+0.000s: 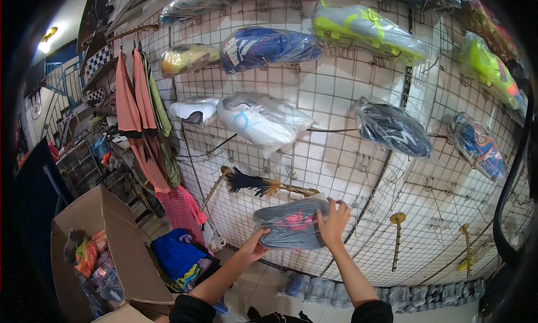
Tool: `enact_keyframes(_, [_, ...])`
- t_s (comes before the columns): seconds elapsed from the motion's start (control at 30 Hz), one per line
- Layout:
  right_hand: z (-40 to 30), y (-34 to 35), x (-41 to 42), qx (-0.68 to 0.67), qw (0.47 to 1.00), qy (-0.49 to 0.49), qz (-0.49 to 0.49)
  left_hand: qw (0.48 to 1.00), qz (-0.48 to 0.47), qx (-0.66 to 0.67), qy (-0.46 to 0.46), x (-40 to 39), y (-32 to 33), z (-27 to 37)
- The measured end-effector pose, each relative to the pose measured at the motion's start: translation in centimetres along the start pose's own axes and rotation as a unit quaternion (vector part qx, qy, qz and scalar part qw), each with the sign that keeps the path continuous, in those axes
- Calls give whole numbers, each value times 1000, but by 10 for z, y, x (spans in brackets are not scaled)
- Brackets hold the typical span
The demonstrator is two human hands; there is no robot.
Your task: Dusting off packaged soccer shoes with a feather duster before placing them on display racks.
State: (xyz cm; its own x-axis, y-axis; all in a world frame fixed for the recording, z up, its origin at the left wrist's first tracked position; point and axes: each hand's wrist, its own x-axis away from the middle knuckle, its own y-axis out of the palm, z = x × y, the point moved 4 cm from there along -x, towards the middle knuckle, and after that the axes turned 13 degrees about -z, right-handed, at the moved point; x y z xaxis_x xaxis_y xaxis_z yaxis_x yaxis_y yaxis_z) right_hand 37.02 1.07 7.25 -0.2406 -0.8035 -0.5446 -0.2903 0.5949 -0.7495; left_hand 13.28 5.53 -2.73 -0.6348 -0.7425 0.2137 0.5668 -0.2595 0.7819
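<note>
Both hands hold a dark shoe in a clear plastic bag point(292, 224), with a pink-red mark on its side, in front of the wire grid wall. My left hand point(254, 246) grips its lower left end. My right hand point(335, 222) grips its right end, fingers along the upper edge. Just above the bag, a duster with dark and brown bristles point(252, 183) lies across the grid. Higher up, a white shoe in plastic point(262, 117) and a dark shoe in plastic point(395, 127) rest against the grid.
An open cardboard box point(126, 247) with bagged items stands at lower left, beside folded blue clothing point(176, 251). Pink garments point(141, 100) hang at left. Metal display arms point(396, 239) jut from the grid point(319, 155). Bagged items point(321, 290) line the floor along the wall.
</note>
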Motion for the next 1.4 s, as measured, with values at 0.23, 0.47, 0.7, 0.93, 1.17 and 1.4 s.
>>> enact_keyframes(0.23, [61,13,58,-324,915,203,-130,995,-12,-63,71,21,31,-4])
enact_keyframes(0.47, [64,1,95,-499,815,196,-221,984,29,-157,83,61,36,3])
enact_keyframes(0.7, [28,-14,142,-814,425,323,-229,854,-228,-439,164,99,98,27])
enact_keyframes(0.93, [38,-45,135,-927,353,127,17,737,-137,-633,192,55,70,24])
enact_keyframes(1.17, [39,-89,163,-916,383,58,105,971,-212,-108,5,10,43,-37])
enact_keyframes(1.4, [66,-124,219,-904,385,91,158,953,-282,-84,-79,14,101,-66])
